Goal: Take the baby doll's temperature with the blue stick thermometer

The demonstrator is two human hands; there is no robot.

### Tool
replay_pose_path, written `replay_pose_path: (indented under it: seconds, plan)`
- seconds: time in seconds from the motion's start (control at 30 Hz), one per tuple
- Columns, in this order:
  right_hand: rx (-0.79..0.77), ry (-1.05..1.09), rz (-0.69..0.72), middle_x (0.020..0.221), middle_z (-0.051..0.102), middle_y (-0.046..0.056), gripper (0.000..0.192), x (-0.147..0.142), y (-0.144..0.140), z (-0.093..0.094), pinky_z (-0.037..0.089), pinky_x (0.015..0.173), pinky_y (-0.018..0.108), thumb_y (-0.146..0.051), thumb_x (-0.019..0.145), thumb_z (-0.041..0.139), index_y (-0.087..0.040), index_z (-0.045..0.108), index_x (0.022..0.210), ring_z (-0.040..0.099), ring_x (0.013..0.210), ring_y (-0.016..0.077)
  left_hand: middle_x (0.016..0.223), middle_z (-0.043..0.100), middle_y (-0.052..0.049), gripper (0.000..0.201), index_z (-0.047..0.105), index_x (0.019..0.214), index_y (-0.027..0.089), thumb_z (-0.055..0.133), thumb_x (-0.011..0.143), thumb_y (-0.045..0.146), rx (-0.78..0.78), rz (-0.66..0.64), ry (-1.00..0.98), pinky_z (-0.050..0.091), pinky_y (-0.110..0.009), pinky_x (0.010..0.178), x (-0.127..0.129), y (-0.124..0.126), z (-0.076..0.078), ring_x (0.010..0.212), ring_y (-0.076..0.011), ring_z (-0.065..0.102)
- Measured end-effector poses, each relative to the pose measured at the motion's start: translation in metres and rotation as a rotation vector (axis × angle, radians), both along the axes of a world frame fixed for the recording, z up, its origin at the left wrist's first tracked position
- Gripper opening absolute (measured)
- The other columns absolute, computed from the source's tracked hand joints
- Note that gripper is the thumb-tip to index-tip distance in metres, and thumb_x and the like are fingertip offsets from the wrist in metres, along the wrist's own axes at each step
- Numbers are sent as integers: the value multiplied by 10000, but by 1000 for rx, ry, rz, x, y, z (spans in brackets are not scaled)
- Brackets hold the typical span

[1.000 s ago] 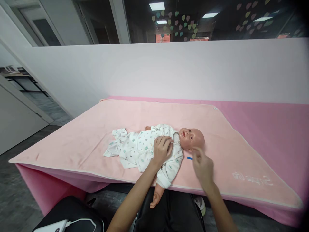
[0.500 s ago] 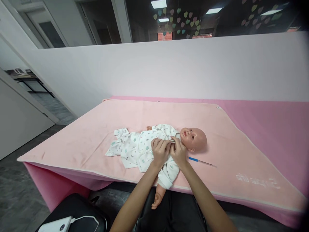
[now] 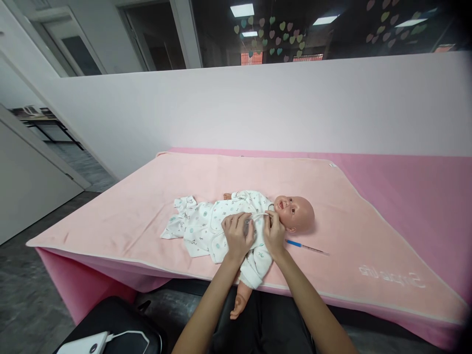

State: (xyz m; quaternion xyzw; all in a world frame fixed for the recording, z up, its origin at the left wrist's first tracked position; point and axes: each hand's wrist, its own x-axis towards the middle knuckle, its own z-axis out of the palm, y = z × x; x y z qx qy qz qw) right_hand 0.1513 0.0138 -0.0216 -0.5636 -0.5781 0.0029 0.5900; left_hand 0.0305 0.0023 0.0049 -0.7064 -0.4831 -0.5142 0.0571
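Place: office-like interior | glass partition (image 3: 217, 49) | heart stickers (image 3: 272, 34) | light panels (image 3: 242, 10)

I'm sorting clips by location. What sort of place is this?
Probably an indoor classroom or training room: a clothed baby doll lies on a spread pink blanket, and colored heart shapes decorate the dark window.

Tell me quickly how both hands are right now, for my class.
Left hand: on the shirt, fingers bent; grip cannot be told.
Right hand: closed, pinching a white strip over the shirt.
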Motion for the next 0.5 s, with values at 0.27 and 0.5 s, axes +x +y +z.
replay_pose_path:
  seconds: [0.27, 0.5]
  plan:
    - [-5, 54, 10, 851, 643, 92, 207, -2, -4, 9, 486, 701, 287, -242, 892, 372, -157, 556, 933, 608, 759, 172, 983, 628, -39, 119, 624, 893, 226, 518, 838, 230, -133, -19, -11, 327, -390, 875, -15, -11, -3, 970, -214, 514]
    - [107, -35, 43, 1034, 636, 113, 265, -4, -7, 13, 506, 807, 330, -175, 847, 383, -163, 583, 1020, 604, 975, 199, 976, 627, -49, 77, 577, 864, 209, 511, 825, 206, -139, -18, 36, 312, -400, 872, -12, -9, -6, 981, -230, 497]
